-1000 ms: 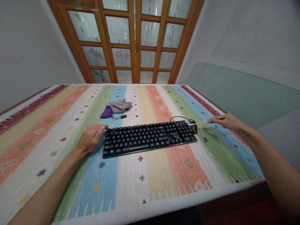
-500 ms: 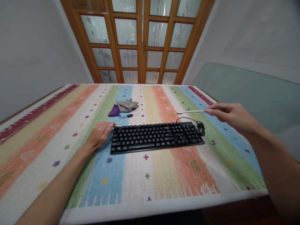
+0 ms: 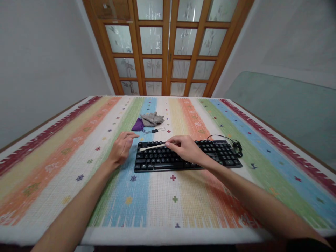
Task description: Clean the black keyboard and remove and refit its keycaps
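Observation:
A black keyboard (image 3: 223, 154) lies across the middle of the striped tablecloth (image 3: 65, 157). My right hand (image 3: 186, 148) hovers over its centre keys and pinches a thin pale stick (image 3: 152, 147), whose tip points left over the keyboard's left end. My left hand (image 3: 121, 147) rests on the cloth beside the keyboard's left edge, fingers loosely curled with nothing in them, fingertips close to the top left corner. The keyboard's black cable (image 3: 236, 143) is bunched at its right end.
Behind the keyboard lie a grey cloth (image 3: 152, 119), a purple cloth (image 3: 137, 125) and a small black-handled wire tool (image 3: 154, 131). Wooden doors with frosted glass (image 3: 168, 49) stand beyond the table's far edge. A greenish glass panel (image 3: 283, 101) is at the right.
My right hand has carried the pale stick from the right side of the table leftward to above the keyboard's left half. The left hand has stayed beside the keyboard.

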`<state>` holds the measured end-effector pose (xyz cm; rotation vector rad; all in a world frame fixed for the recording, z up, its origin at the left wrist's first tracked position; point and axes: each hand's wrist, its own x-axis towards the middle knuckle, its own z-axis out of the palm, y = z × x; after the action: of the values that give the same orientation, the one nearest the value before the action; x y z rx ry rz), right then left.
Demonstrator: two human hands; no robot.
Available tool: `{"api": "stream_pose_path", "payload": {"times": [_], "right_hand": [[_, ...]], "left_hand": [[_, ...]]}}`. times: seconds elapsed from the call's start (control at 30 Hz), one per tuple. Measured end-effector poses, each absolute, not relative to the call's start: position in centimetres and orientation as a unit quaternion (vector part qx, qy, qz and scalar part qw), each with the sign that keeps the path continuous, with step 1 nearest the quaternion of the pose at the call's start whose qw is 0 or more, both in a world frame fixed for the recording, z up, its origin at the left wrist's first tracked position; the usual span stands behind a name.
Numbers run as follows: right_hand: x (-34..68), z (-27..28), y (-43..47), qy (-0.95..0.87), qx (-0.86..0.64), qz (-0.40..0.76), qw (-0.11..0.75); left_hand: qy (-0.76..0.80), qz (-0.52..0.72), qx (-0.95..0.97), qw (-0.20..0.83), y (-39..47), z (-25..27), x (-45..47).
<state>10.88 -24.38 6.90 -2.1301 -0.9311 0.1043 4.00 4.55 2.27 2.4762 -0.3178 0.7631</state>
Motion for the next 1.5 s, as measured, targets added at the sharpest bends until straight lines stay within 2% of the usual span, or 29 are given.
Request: {"api": "stream_pose_path", "payload": {"times": [0.17, 0.5, 0.77, 1.13, 1.5], "right_hand": [[10.2, 5.8, -21.5, -0.374, -0.847, 0.047, 0.374], [10.0, 5.3, -20.7, -0.381, -0.848, 0.051, 0.364], [9.5, 5.4, -20.6, -0.405, -0.869, 0.005, 0.284], [9.6, 4.5, -22.2, -0.406, -0.873, 0.014, 0.269], [10.1, 4.7, -24.4, -0.398, -0.871, 0.033, 0.288]], "left_hand": [[-0.152, 0.279, 0.891, 0.324, 4.5, 2.9, 3.6], [-0.177, 0.201, 0.899, 0.345, 4.2, 3.3, 3.4], [-0.190, 0.178, 0.901, 0.348, 4.1, 3.1, 3.4], [-0.181, 0.168, 0.904, 0.348, 4.1, 2.8, 3.6], [-0.199, 0.184, 0.894, 0.356, 3.8, 2.9, 3.5]]}}
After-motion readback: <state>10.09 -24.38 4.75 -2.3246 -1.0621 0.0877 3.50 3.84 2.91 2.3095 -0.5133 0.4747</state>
